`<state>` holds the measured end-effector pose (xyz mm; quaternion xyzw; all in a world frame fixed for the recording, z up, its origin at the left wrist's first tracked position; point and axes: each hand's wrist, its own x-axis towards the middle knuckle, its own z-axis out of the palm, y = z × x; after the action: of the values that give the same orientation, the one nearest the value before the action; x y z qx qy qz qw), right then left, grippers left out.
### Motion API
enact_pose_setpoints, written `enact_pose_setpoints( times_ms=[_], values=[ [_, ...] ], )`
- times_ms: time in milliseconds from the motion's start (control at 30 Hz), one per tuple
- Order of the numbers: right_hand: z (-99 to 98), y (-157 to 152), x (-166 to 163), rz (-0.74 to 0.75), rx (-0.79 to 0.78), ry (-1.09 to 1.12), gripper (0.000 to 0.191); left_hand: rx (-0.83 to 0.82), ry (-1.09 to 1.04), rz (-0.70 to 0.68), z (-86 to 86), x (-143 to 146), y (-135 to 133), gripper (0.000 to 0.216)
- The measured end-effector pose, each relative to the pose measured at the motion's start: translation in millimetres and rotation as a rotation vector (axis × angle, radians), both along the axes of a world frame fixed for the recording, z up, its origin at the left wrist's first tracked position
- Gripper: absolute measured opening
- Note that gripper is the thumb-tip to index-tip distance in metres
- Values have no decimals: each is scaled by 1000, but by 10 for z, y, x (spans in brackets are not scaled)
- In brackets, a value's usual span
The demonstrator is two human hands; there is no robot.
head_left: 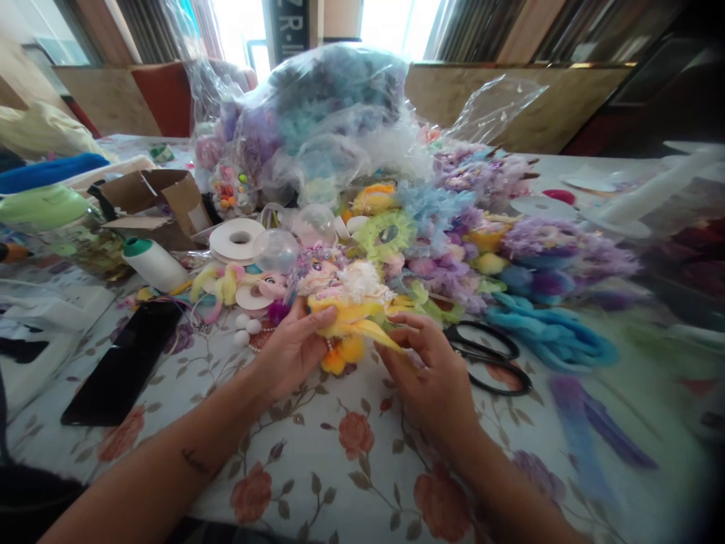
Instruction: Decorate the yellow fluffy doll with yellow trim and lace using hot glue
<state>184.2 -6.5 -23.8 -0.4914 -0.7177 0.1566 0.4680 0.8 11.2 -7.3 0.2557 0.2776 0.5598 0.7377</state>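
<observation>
A small doll ornament (pixel 347 302) with a pale face, white fluffy hair and yellow fluffy trim sits between my hands over the flowered tablecloth (pixel 340 453). My left hand (pixel 291 349) grips its left side, thumb on the yellow fluff. My right hand (pixel 433 370) pinches a yellow strip of the trim at the ornament's right side. An orange pom-pom hangs at its lower edge. Similar pony-faced ornaments (pixel 249 285) lie just left of it.
Black scissors (pixel 492 363) lie right of my right hand, beside blue fuzzy cord (pixel 552 332). A black phone (pixel 121 363), a white thread cone (pixel 152 263), tape rolls (pixel 238 239), an open cardboard box (pixel 164 198), plastic bags of fluffy trims (pixel 322 121) and piled pom-poms (pixel 510 249) crowd the table.
</observation>
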Motion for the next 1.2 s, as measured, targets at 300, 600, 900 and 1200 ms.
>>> enact_pose_setpoints(
  times_ms=[300, 600, 900, 1200],
  values=[
    [30, -55, -31, 340, 507, -437, 22, -31, 28, 50, -11, -37, 58, 21],
    [29, -12, -54, 277, 516, -460, 14, 15, 53, -32, 59, -31, 7, 65],
    [224, -13, 91, 228, 353, -356, 25, 14, 205, -23, 28, -66, -2, 78],
    [49, -183, 1599, -1016, 75, -139, 33, -91, 362, -57, 59, -66, -29, 72]
  ],
)
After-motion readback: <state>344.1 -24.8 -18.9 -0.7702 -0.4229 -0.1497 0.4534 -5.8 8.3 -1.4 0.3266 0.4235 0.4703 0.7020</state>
